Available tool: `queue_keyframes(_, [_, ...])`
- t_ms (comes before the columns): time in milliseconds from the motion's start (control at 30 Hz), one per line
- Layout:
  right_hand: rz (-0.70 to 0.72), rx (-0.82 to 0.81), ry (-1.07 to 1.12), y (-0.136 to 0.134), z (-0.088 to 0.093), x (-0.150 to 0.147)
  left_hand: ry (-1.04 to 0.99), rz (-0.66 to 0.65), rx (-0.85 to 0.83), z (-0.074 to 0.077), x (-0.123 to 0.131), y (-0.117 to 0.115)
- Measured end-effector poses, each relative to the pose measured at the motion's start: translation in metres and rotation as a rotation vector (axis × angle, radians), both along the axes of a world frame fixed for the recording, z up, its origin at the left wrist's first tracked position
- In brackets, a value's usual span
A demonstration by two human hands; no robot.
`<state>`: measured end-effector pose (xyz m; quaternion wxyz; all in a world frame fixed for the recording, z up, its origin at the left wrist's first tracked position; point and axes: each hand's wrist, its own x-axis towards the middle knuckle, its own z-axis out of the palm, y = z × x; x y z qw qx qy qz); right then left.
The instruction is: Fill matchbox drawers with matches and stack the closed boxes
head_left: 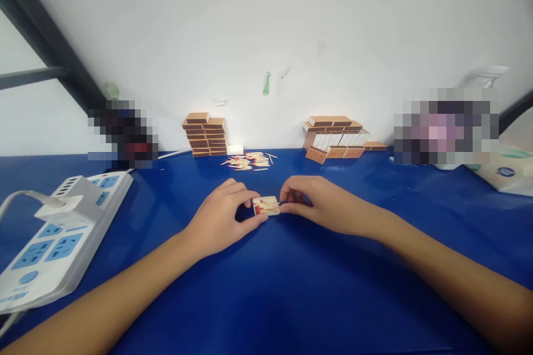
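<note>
A small white matchbox tray (266,199) filled with red-headed matches (266,208) lies near the middle of the blue table. My left hand (225,213) grips the tray's left end between thumb and fingers. At the opposite end, my right hand (310,199) is closed in a pinch. Pale match ends reach toward its fingertips, but what lies between them is too small to make out. Red heads in the tray mostly point left. Just beyond the hands spreads a loose pile of matches (249,161), beside a small white block-like item (235,150).
Stacked matchboxes (206,136) stand against the wall at left. Another matchbox stack (335,138), with white trays in it, stands at right. A power strip (62,238) with a plugged-in adapter (69,199) occupies the left side. A tissue pack (506,169) sits far right; two areas are blurred.
</note>
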<state>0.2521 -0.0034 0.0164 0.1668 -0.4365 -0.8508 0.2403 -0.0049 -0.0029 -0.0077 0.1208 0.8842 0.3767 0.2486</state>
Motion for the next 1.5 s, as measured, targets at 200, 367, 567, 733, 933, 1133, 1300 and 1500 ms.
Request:
queue_keyframes(200, [-0.013,-0.001,0.091,0.000,-0.008,-0.006,0.000,-0.047,0.051,-0.001,0.002,-0.001])
queue_keyframes(367, [-0.043,-0.051,0.173,0.000,-0.012,-0.008,-0.004,-0.063,0.040,-0.002,0.003,-0.001])
queue_keyframes(567, [-0.065,-0.104,0.203,-0.005,-0.014,-0.014,-0.016,-0.064,0.033,-0.001,0.002,-0.001])
queue_keyframes(733, [-0.070,-0.028,0.238,-0.010,-0.019,-0.021,-0.010,-0.078,0.013,-0.001,0.003,-0.002])
queue_keyframes(933, [-0.068,-0.029,0.217,-0.011,-0.019,-0.024,-0.004,-0.093,0.010,-0.001,0.002,-0.004])
queue_keyframes(1133, [-0.047,-0.094,0.211,-0.009,-0.015,-0.023,-0.002,-0.116,0.020,-0.002,0.003,-0.005])
queue_keyframes(1300, [-0.032,-0.031,0.168,-0.011,-0.012,-0.024,0.001,-0.137,0.023,-0.001,0.005,-0.006])
queue_keyframes(1500, [-0.022,0.010,0.106,-0.012,-0.010,-0.023,0.008,-0.139,0.017,0.000,0.004,-0.008])
